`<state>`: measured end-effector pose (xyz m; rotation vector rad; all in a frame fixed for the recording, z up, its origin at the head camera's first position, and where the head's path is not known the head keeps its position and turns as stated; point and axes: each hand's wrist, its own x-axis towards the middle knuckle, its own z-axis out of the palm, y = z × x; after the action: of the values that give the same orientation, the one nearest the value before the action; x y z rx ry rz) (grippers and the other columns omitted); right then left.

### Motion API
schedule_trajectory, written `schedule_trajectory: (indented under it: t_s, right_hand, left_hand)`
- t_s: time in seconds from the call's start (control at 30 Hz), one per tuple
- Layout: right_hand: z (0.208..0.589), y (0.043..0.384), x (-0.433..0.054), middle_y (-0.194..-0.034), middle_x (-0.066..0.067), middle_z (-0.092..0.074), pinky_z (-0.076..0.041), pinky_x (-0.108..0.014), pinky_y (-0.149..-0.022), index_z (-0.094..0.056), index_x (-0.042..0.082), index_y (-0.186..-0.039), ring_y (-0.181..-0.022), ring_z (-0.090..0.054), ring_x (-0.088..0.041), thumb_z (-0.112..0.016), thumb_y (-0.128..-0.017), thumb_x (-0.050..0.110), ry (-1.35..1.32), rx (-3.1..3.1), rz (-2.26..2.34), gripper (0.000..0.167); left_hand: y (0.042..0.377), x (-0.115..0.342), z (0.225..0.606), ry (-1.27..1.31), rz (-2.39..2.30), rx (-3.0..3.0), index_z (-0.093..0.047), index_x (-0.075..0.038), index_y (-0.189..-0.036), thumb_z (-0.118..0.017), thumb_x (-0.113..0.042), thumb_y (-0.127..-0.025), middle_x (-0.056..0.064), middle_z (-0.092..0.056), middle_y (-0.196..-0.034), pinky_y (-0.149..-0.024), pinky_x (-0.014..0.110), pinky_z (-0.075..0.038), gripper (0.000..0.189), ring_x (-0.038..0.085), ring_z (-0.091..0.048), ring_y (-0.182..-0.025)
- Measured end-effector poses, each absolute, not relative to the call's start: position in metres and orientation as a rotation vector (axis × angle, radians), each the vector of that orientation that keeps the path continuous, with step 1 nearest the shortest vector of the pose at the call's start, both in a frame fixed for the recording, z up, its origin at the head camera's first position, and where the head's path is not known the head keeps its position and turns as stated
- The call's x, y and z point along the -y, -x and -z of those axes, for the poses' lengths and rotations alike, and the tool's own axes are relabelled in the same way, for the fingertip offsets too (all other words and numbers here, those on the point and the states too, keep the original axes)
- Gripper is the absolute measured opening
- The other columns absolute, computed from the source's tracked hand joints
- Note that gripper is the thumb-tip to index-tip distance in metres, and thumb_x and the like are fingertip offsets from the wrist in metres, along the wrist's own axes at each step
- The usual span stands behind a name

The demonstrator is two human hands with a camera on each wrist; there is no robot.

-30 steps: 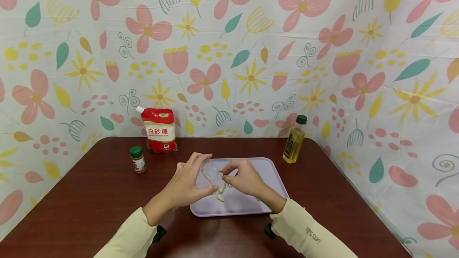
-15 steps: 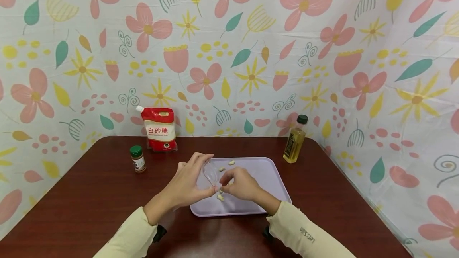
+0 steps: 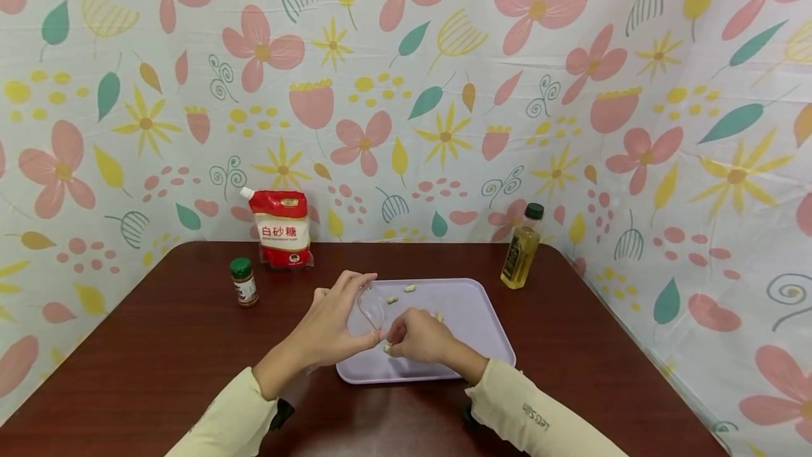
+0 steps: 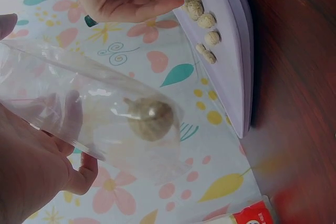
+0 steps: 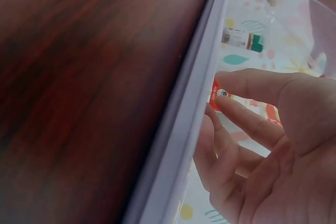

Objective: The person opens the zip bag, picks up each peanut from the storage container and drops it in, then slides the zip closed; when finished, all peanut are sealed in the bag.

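Note:
My left hand (image 3: 326, 319) holds a clear plastic bag (image 3: 371, 305) over the tray's left side, thumb and fingers spread around its mouth. In the left wrist view the bag hangs with a peanut (image 4: 151, 119) near its bottom. My right hand (image 3: 421, 336) is low over the lilac tray (image 3: 478, 344), thumb and fingertips pinching at a peanut (image 3: 388, 348) near the front left. Two peanuts lie farther back, one of them a pale peanut (image 3: 409, 288); another peanut (image 3: 439, 317) shows just behind the right hand. Several lie in a row in the left wrist view.
A red and white sugar pouch (image 3: 283, 231) stands at the table's back left, with a green-capped spice jar (image 3: 244, 283) before it. A bottle of yellow oil (image 3: 521, 249) stands at the back right. A floral cloth (image 3: 406, 125) hangs behind the dark wooden table (image 3: 158, 358).
My right hand has moved from the tray's back toward its front left, down to a peanut there. My left hand and the bag have stayed almost still.

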<state>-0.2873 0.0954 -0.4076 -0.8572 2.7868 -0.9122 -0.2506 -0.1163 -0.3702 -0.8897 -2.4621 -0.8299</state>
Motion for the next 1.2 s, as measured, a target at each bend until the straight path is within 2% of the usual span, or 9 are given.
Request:
schedule_trajectory:
  t_s: [0.33,0.57,0.9,1.2]
  right_hand:
    - [0.414,0.29,-0.093,-0.067,0.01,-0.065,-0.047,-0.025,-0.056,-0.074,0.012,-0.075,-0.061,-0.057,-0.003,-0.082,-0.073,0.007,0.863,-2.818,0.858,0.01]
    - [0.413,0.289,-0.093,-0.069,0.008,-0.067,-0.048,-0.025,-0.057,-0.075,0.009,-0.079,-0.062,-0.058,-0.003,-0.079,-0.077,0.007,0.884,-2.806,0.851,0.004]
    - [0.403,0.287,-0.1,-0.074,0.009,-0.068,-0.047,-0.027,-0.058,-0.076,0.01,-0.084,-0.067,-0.058,-0.004,-0.076,-0.08,0.009,0.931,-2.855,0.899,0.004]
    - [0.381,0.282,-0.112,-0.081,0.005,-0.068,-0.045,-0.028,-0.052,-0.076,0.011,-0.088,-0.061,-0.056,-0.009,-0.072,-0.084,0.008,0.938,-2.853,1.023,0.007]
  left_hand:
    - [0.25,0.117,0.371,0.892,0.829,2.458,-0.045,-0.012,-0.144,-0.079,-0.043,-0.078,-0.002,-0.05,-0.127,-0.085,0.045,-0.031,0.081,0.011,-0.055,-0.112]
    - [0.251,0.117,0.371,0.888,0.83,2.468,-0.045,-0.012,-0.144,-0.078,-0.044,-0.078,0.0,-0.051,-0.127,-0.085,0.046,-0.031,0.08,0.011,-0.055,-0.111]
    - [0.252,0.118,0.372,0.903,0.836,2.46,-0.044,-0.014,-0.145,-0.079,-0.044,-0.078,0.001,-0.05,-0.128,-0.085,0.046,-0.031,0.081,0.013,-0.055,-0.112]
    - [0.252,0.117,0.37,0.884,0.846,2.463,-0.044,-0.013,-0.145,-0.079,-0.043,-0.079,0.003,-0.051,-0.128,-0.084,0.045,-0.031,0.08,0.015,-0.056,-0.111]
